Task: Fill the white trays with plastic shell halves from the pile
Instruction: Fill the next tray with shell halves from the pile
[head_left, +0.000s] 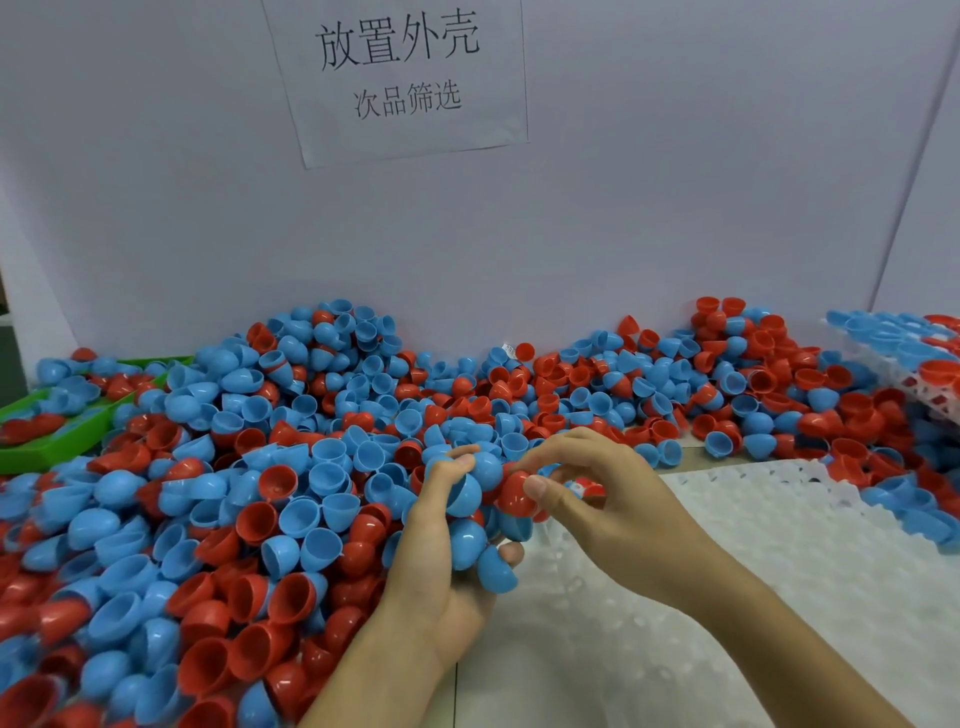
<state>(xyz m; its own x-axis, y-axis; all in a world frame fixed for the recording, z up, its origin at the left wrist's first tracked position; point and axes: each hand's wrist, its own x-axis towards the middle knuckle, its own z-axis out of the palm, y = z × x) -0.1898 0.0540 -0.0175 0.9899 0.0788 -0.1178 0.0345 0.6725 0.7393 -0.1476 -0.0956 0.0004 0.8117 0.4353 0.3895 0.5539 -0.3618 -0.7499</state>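
Note:
A big pile of red and blue plastic shell halves covers the table's left and back. My left hand grips a nested stack of blue shell halves above the pile's right edge. My right hand pinches a red shell half at the top end of that stack, thumb on its dome. A white tray with round pockets lies flat under and to the right of both hands; its pockets look bare.
A green tray with shells sits at the far left. A stacked white tray filled with blue and red shells stands at the back right. A grey wall with a paper sign closes off the back.

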